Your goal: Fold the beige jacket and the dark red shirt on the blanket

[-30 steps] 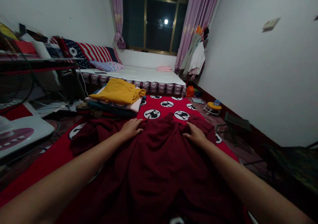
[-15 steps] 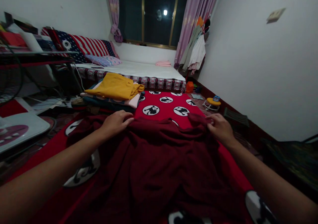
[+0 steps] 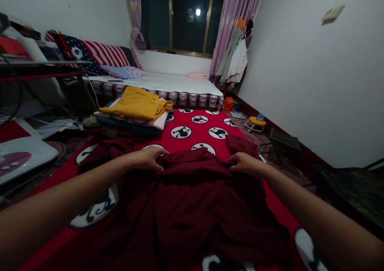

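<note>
A dark maroon garment (image 3: 192, 207), long-sleeved by its look, lies spread over a red cloth (image 3: 195, 123) printed with black-and-white round figures. My left hand (image 3: 150, 158) pinches the garment's far edge on the left side. On the right, my right hand (image 3: 244, 163) grips the same edge, fingers closed on the fabric. Between the hands the edge is slightly raised and wrinkled. One sleeve-like part (image 3: 108, 153) lies crumpled beyond my left forearm, and another bunched part (image 3: 240, 145) rests just past my right hand.
A stack of folded clothes with a yellow garment (image 3: 136, 103) on top sits at the far left of the cloth. Behind it stands a low bed (image 3: 174, 85). A desk (image 3: 45, 65) is at left; a yellow stool (image 3: 257, 121) and a folding stool (image 3: 282, 141) stand at right.
My right hand has moved left and slightly nearer, letting go of the outer bunched part and gripping the edge further in. My left hand has shifted slightly right and nearer.
</note>
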Available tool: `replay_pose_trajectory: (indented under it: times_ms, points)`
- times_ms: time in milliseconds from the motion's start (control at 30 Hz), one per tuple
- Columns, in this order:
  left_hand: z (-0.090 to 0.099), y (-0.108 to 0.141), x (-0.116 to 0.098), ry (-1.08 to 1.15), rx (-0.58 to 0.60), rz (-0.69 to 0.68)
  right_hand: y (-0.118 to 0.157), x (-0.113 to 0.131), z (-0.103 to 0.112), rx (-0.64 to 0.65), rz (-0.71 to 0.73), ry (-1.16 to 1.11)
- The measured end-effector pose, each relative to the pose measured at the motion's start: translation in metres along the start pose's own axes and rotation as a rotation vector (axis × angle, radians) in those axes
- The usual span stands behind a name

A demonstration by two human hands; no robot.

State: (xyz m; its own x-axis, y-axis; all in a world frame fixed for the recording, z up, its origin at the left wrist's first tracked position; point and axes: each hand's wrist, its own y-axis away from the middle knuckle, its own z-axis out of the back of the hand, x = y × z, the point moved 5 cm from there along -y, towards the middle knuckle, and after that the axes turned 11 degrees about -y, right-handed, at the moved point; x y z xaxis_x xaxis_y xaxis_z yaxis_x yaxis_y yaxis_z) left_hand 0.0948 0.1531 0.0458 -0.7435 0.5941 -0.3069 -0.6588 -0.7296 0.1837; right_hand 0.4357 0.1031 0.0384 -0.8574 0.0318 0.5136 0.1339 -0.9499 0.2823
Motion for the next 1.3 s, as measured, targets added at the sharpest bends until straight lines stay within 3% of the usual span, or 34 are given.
replay_pose_trajectory:
  times_ms: [67,100,133,167,200,267,300,367,467,567,633,767,900,1067,1200,1300]
  points:
    - [0.032,-0.004,-0.009,-0.005,-0.071,-0.05,-0.001,0.002,0.023,-0.002,-0.009,-0.192]
    - [0.054,-0.009,-0.012,-0.033,-0.175,-0.04,-0.005,0.002,0.04,-0.082,-0.021,-0.288]
    - [0.079,-0.015,-0.015,-0.095,-0.33,-0.015,-0.01,0.002,0.059,-0.206,-0.026,-0.381]
    - [0.107,-0.02,-0.017,-0.181,-0.565,0.044,-0.017,0.001,0.077,-0.358,-0.019,-0.469]
    - [0.126,-0.029,-0.02,-0.206,-0.677,0.078,-0.022,0.001,0.093,-0.525,0.002,-0.545]
    - [0.147,-0.049,-0.023,-0.227,-0.798,0.132,-0.031,0.002,0.112,-0.825,0.053,-0.628]
    - [0.148,-0.058,-0.024,-0.231,-0.819,0.154,-0.034,0.003,0.112,-0.919,0.076,-0.621]
    - [0.133,-0.072,-0.026,-0.242,-0.82,0.182,-0.035,0.009,0.098,-0.965,0.142,-0.509]
    - [0.079,-0.073,-0.031,-0.305,-0.705,0.11,-0.019,0.021,0.048,-0.78,0.312,-0.276]
    - [0.019,-0.046,-0.028,-0.343,-0.582,-0.004,0.012,0.021,-0.01,-0.581,0.426,-0.191]
    - [-0.011,-0.023,-0.016,-0.303,-0.545,0.005,0.03,0.014,-0.04,-0.506,0.444,-0.194]
    - [-0.049,0.011,0.014,-0.202,-0.578,0.044,0.043,-0.004,-0.069,-0.485,0.45,-0.208]
    - [-0.066,0.019,0.022,-0.2,-0.635,0.057,0.044,-0.007,-0.075,-0.549,0.515,-0.188]
    - [-0.067,0.025,0.013,-0.195,-0.677,0.055,0.065,-0.001,-0.074,-0.499,0.567,-0.162]
    - [-0.054,0.06,0.002,-0.242,-0.758,-0.078,0.102,-0.011,-0.069,-0.428,0.607,-0.02]
    - [-0.045,0.094,0.0,-0.349,-0.762,-0.098,0.121,-0.028,-0.064,-0.429,0.631,0.086]
